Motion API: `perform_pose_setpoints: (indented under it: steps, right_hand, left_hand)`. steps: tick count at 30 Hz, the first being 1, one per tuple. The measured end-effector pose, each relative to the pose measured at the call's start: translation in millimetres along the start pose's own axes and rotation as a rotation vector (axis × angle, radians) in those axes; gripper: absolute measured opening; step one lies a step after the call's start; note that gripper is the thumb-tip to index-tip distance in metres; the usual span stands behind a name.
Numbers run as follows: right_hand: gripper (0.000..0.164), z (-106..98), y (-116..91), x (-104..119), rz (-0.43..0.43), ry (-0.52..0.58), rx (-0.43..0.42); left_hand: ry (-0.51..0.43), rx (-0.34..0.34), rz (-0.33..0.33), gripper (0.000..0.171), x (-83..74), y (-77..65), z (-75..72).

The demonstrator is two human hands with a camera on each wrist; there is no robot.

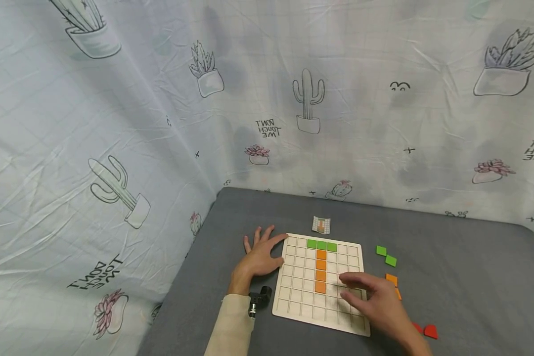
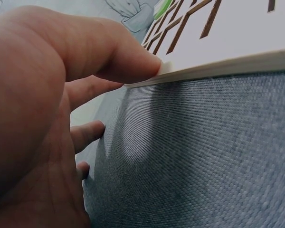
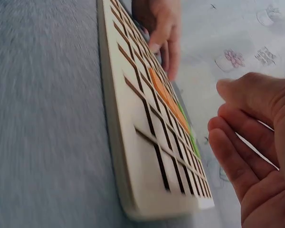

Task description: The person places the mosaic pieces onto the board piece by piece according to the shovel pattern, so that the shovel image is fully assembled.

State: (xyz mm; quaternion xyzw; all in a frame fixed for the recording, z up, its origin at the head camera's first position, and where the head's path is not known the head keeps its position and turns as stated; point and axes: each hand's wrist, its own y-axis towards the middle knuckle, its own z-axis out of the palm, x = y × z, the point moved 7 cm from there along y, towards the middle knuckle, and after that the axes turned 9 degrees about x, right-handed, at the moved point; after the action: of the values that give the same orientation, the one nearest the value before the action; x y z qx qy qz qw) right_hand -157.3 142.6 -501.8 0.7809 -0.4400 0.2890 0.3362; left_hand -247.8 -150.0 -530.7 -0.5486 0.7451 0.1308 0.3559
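Board: pale grid brd, flat on gray table, btwn the two hands.
Green row: 3 green tiles side by side in far row, approx mid.
Orange col: 4 orange tiles in line, running from mid green toward near side.
L hand: left hand at brd's left edge; thumb + index touch it, index at far-left corner; fingers spread wide, other fingers out over table.
R hand: right hand above brd's right part, clear of surface; thumb-index gap wide, fingers lightly bent, empty.
Card: small printed card just beyond brd's far edge.
Loose pcs, right of brd: 2 green squares far, orange pcs nearer, partly behind R hand; red pcs nearest, one partly hidden by R wrist.
Cam: blk wrist cam on L wrist, by light sleeve.
Bkgd: white cactus-print cloth, far + left.
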Motion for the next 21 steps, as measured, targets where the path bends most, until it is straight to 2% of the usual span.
perform_pose_setpoints:
  steps: [5, 15, 21]
  right_hand:
    - [0.037, -16.0, -10.0, -7.9, 0.041, 0.028, -0.010]
    - [0.039, -53.0, -37.8, -35.6, 0.156, -0.007, -0.041]
    - [0.036, -72.7, -55.1, -57.0, 0.264, -0.046, -0.048]
  left_hand:
    - [-0.020, -0.009, 0.011, 0.067, -0.3, -1.2, 0.3]
    - [0.007, 0.005, 0.002, 0.067, 3.5, 0.7, 1.9]
    - [0.001, 0.005, 0.007, 0.067, 1.2, -1.1, 0.5]
